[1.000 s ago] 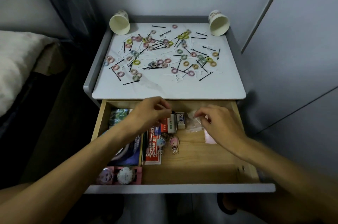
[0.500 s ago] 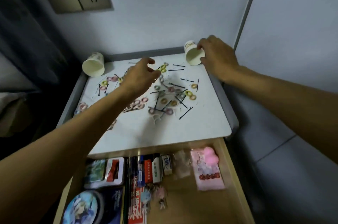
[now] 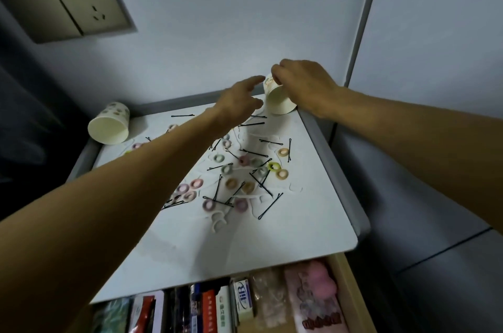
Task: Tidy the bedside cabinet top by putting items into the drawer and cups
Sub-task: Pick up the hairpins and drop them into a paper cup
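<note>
Head view: right grip [image 3: 302, 85] curls round the tipped far-right cup [image 3: 280, 102], likely to stand it; left grip [image 3: 239, 101] hovers open-fingered beside.

cabinet top [image 3: 272, 237]: white, littered with small pastel hair rings [image 3: 231, 183], black bobby pins [image 3: 270, 206] and white hooked pieces [image 3: 217, 219], possibly floss picks, hard to tell.
left cup [image 3: 109, 126]: paper, on its side at the back-left corner, mouth toward camera.
right cup [image 3: 279, 100]: back-right corner, tipped, mouth down and forward, gripped from above by right hand [image 3: 304, 85].
drawer [image 3: 351, 292]: open under the front edge, small boxes [image 3: 242, 297] inside.
</note>
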Demonstrator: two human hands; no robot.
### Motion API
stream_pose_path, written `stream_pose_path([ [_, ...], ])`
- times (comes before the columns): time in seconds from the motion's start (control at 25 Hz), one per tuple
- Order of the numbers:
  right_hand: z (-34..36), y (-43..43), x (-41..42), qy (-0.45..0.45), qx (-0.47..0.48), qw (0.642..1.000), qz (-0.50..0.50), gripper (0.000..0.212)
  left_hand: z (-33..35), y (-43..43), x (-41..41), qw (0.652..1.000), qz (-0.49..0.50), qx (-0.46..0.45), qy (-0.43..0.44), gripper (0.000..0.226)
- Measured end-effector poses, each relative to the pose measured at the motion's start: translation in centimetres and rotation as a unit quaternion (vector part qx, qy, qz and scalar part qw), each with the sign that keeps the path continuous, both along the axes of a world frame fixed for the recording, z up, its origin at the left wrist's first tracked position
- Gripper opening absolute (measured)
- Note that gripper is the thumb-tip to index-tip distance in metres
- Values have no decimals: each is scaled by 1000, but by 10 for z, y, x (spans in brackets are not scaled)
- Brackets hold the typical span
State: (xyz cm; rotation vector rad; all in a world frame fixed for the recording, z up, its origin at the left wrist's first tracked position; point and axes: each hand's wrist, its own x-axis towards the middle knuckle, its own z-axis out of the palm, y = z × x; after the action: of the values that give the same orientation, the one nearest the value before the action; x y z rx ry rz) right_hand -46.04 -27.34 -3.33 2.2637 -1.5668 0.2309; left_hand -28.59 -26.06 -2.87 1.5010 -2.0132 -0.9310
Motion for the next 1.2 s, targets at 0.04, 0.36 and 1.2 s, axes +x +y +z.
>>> stream_pose_path([
  [0.04, 0, 0, 0, 3, -9, 1000, -4, 31, -1, -1, -5, 1000, -9, -16, -19, 62],
  [0.36, -4, 11, -7, 18, -4, 1000, -11, 33, -13, -9, -20, 996, -61, -26, -59, 72],
  [1.2, 51, 127, 37, -447, 75, 891, -6, 14, 31, 112, 41, 990, -55, -123, 41, 111],
])
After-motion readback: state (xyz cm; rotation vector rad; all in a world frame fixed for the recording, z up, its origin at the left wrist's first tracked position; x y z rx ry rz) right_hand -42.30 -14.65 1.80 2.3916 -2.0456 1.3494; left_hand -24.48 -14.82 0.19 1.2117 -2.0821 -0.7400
